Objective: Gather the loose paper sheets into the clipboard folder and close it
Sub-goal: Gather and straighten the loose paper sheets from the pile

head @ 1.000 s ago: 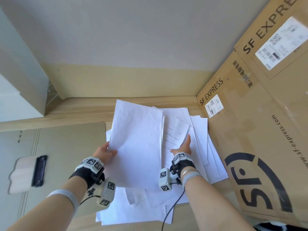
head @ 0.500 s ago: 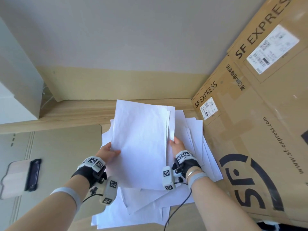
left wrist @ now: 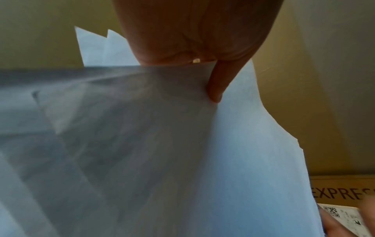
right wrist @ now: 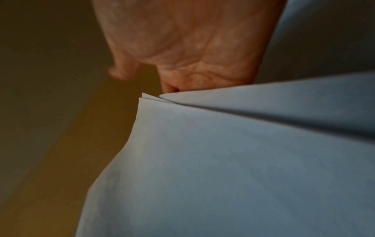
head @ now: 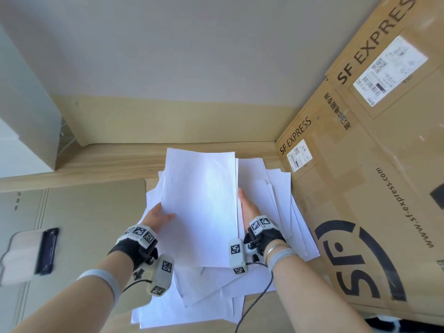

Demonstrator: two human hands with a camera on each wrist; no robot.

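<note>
A stack of white paper sheets [head: 199, 205] is lifted off the pile, and I hold it between both hands. My left hand [head: 159, 216] grips its left edge, thumb [left wrist: 216, 89] on top. My right hand [head: 248, 207] grips the right edge, where the sheets [right wrist: 223, 160] curve past my palm. More loose sheets [head: 278, 203] lie fanned out underneath and toward me. The clipboard folder [head: 91, 212] lies open to the left, its black clip [head: 46, 249] at the far left.
Large SF Express cardboard boxes [head: 360, 188] stand close on the right, against the pile. A white cabinet [head: 24, 116] is at the back left. A wooden ledge [head: 108, 157] runs along the wall behind the papers.
My right hand left the printed sheet on the pile and took the right edge of the lifted stack. The stack now stands straighter between both hands.
</note>
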